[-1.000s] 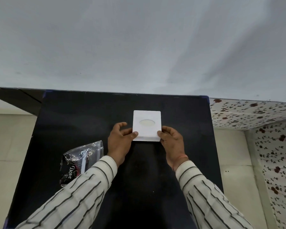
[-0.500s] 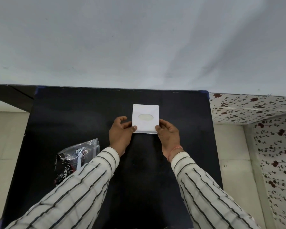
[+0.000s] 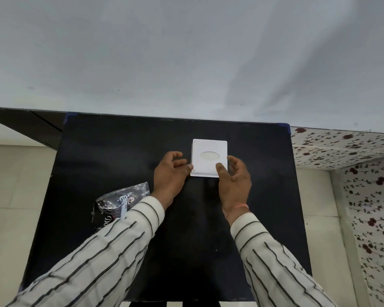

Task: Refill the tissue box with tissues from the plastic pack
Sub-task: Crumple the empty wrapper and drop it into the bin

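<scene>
1. A person in a cream shirt with dark stripes stands over a matte black square table (image 3: 120, 151), both bare hands set on a white square tissue box (image 3: 209, 156) with an oval opening in its top face.

2. The left hand (image 3: 170, 173) is loosely curled against the box's left side; its thumb tip touches the near left corner, while the other fingers curve just beside the left wall, and whether they press on it cannot be told.

3. The right hand (image 3: 234, 180) wraps the box's near right corner: the thumb lies flat on the top face just below and to the right of the oval opening, and the fingers reach round the right wall, so the hand is half closed on the box.

4. The box sits between the two hands, its far edge pointing away from the person; whether its base rests on the table or is raised a little cannot be told.

5. A crinkled clear plastic pack (image 3: 118, 202) with dark printing and a white label lies on the table to the left of the left wrist, well apart from the box, partly covered by the left striped sleeve (image 3: 111, 247).

6. A thin pink band circles the right wrist just above the right sleeve (image 3: 273, 258).

7. A pale grey wall (image 3: 186, 52) rises behind the table.
</scene>
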